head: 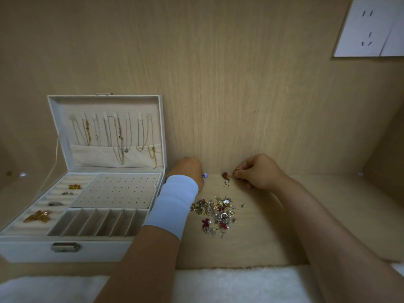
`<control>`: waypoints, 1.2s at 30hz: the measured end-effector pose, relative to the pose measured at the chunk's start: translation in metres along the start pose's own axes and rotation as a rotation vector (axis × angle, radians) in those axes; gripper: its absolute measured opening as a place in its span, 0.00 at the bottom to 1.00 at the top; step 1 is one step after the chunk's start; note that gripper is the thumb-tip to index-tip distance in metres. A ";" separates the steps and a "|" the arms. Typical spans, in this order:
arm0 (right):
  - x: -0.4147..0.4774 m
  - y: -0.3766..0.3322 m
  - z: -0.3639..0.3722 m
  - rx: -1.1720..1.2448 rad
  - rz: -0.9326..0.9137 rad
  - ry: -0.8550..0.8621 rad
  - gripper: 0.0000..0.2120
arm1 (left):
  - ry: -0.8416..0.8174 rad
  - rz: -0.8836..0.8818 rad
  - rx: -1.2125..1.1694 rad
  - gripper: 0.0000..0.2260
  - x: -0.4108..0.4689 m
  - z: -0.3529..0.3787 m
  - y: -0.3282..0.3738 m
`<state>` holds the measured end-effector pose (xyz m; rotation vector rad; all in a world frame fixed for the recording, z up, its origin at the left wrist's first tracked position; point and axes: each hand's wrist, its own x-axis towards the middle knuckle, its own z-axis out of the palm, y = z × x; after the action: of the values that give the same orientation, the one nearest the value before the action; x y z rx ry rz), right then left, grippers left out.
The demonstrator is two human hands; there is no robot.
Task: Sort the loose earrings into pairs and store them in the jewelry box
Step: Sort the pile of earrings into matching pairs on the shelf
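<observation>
- My left hand [188, 171], the one with the pale blue wrist wrap [175, 202], sat mid-frame just right of the box [65, 248]. The fingers were curled under, and a tiny blue earring [204, 175] poked out at their tips. It looked pinched, though I only saw the back of the hand.
- My right hand [260, 171] was right of centre, level with the left. Thumb and forefinger were closed on a small gold earring [237, 169], with the other fingers tucked in.
- A red earring [225, 175] lay on the shelf between my hands, just beside the right fingertips. A little hook earring [227, 184] lay right below it.
- The pile [215, 212] of loose earrings was lower down, centre frame, between my forearms. It was a tangle of pearls, red bits and silver.
- The box stood open at lower left. There were necklaces [118, 136] hanging in the lid and a stud panel [118, 191] full of holes. There were also slots [98, 221] along the front and a few gold and silver pieces [38, 216] in the rolls on its left side.
- A white socket [369, 27] was at upper right.
</observation>
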<state>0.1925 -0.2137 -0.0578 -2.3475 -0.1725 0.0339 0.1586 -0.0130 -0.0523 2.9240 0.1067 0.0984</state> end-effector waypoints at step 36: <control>0.004 0.003 0.015 -0.154 -0.174 0.049 0.07 | 0.038 0.190 -0.387 0.10 0.006 0.020 0.026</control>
<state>0.1952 -0.2043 -0.0706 -2.4751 -0.3658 -0.1259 0.1680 -0.0417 -0.0661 2.5389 -0.1669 0.1822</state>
